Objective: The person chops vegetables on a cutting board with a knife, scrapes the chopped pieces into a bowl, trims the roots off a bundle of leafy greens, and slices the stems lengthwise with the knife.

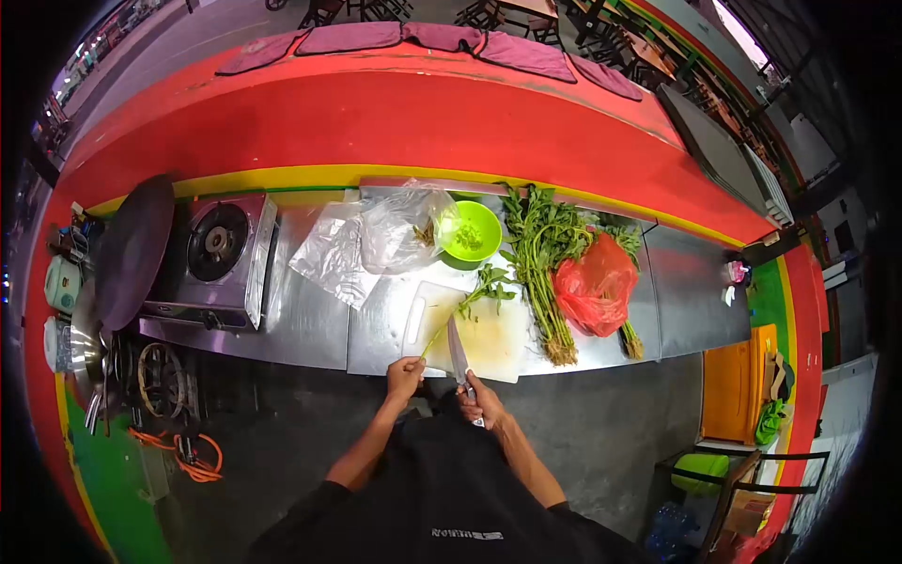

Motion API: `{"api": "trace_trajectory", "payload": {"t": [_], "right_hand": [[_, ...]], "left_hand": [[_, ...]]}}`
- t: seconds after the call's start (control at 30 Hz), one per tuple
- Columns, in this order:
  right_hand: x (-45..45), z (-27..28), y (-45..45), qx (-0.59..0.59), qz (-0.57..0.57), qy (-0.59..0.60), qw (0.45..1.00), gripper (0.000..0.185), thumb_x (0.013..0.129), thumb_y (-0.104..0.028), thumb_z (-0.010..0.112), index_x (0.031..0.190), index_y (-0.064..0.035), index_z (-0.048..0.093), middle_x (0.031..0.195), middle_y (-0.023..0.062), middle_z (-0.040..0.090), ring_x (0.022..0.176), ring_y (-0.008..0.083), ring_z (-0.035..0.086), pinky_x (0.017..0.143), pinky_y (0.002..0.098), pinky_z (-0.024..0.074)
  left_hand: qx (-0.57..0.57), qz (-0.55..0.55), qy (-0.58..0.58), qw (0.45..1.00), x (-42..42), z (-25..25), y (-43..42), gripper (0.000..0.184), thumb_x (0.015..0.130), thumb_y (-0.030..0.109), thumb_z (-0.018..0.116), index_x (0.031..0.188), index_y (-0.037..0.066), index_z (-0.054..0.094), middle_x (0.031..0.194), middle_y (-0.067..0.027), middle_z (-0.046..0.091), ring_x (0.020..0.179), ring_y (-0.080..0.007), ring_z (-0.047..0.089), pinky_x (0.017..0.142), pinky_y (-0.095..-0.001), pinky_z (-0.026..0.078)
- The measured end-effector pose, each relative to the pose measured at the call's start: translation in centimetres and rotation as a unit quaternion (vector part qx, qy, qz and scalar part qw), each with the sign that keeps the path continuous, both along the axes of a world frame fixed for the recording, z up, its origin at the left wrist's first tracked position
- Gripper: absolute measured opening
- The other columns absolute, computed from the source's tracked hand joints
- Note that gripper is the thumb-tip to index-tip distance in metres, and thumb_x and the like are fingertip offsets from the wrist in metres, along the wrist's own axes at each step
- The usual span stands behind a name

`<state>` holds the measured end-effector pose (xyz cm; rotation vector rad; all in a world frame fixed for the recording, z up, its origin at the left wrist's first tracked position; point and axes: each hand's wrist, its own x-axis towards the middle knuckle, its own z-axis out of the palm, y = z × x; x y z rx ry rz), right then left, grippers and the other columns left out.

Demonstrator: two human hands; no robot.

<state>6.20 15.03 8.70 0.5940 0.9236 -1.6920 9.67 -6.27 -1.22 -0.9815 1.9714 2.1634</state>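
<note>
My left hand (pixel 406 378) pinches the lower end of a green leafy stem (pixel 438 336), which slants up and right across a white cutting board (pixel 507 362). My right hand (pixel 481 400) is wrapped round the handle of a knife (pixel 458 350), its blade pointing away from me over the board, just right of the stem. The leaves of the stem lie at the board's top edge. Behind the board stands a green bowl (pixel 482 222) with small green pieces in it. Bunches of leafy greens (pixel 538 273) with roots lie right of the board.
A red plastic bag (pixel 597 287) rests on the greens. Clear plastic bags (pixel 395 230) lie left of the bowl on the steel counter (pixel 310 324). Further left are a gas stove (pixel 218 258) and a large dark pan (pixel 136 252). A red wall (pixel 413 122) rises behind the counter.
</note>
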Motion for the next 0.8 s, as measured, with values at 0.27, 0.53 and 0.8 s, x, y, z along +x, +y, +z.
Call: {"api": "trace_trajectory", "payload": {"t": [0.27,0.53,0.8], "right_hand": [[0.6,-0.4,-0.5,-0.017,-0.038,0.005,0.999,0.053,0.101,-0.059,0.044,0.089,-0.0083,0.056,0.053,-0.0054,0.032,0.035,0.0043,0.023,0.033,0.023,0.0217],[1.4,-1.9,0.3,-0.048,-0.029,0.003,0.998,0.052,0.102,-0.057,0.044,0.089,-0.0079,0.055,0.053,-0.0037,0.035,0.035,0.0043,0.026,0.031,0.0221,0.023],[0.1,-1.9,0.5,-0.172,-0.036,-0.089,0.98,0.052,0.104,-0.054,0.04,0.089,-0.0066,0.055,0.054,-0.0031,0.039,0.034,0.0043,0.028,0.03,0.0212,0.0251]], "left_hand": [[0.01,-0.016,-0.007,1.0,-1.6,0.8,-1.4,0.026,0.089,0.019,0.075,0.103,-0.002,0.072,0.076,-0.0041,0.069,0.062,-0.0097,0.062,0.058,-0.0254,0.051],[0.005,-0.007,0.028,1.0,-0.5,-1.1,-0.8,0.023,0.087,0.016,0.076,0.102,-0.001,0.073,0.073,-0.0036,0.069,0.06,-0.01,0.062,0.058,-0.0254,0.051],[-0.047,0.005,0.048,0.998,-0.4,-1.4,-0.1,0.023,0.086,0.015,0.076,0.101,-0.001,0.072,0.073,-0.0067,0.071,0.06,-0.0115,0.065,0.059,-0.0274,0.053]]}}
